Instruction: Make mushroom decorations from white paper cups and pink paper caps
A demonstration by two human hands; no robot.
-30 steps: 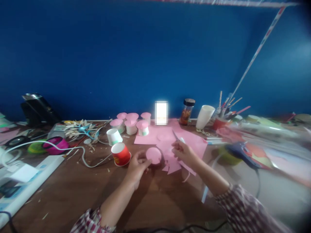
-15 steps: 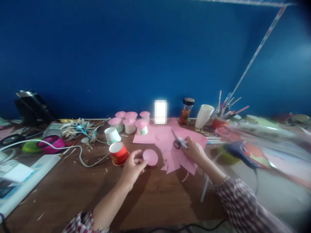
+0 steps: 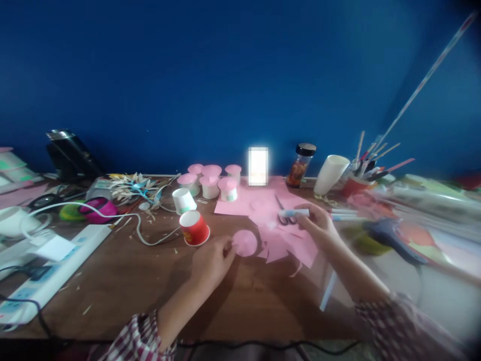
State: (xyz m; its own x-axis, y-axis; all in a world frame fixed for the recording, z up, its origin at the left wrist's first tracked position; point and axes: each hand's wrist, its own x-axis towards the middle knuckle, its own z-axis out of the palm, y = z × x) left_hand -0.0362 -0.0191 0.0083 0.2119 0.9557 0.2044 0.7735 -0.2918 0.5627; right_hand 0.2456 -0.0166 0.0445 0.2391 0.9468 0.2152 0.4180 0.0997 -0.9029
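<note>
My left hand (image 3: 215,258) is closed, pinching the left edge of a round pink paper disc (image 3: 245,243) just above the table. My right hand (image 3: 317,224) grips a white and pale blue tube that looks like a glue stick (image 3: 296,213), lying sideways in the fingers. Under it a pair of scissors (image 3: 287,219) rests on the cut pink paper (image 3: 268,200). A red paper cup (image 3: 194,228) stands left of the disc, with a white paper cup (image 3: 184,200) behind it. Beyond are several white cups topped with pink discs (image 3: 211,173).
At the left lie a power strip (image 3: 56,273), a white cable (image 3: 141,235) and a magenta tape roll (image 3: 100,209). A dark-lidded jar (image 3: 298,168), a tall white cup (image 3: 331,173) and a red cup of brushes (image 3: 358,185) stand at the back right. A blue wall (image 3: 188,85) closes the far side.
My right hand has lifted the glue stick off the pink paper beside the scissors. My left hand's fingers have closed on the disc's edge. The whole view has shifted slightly.
</note>
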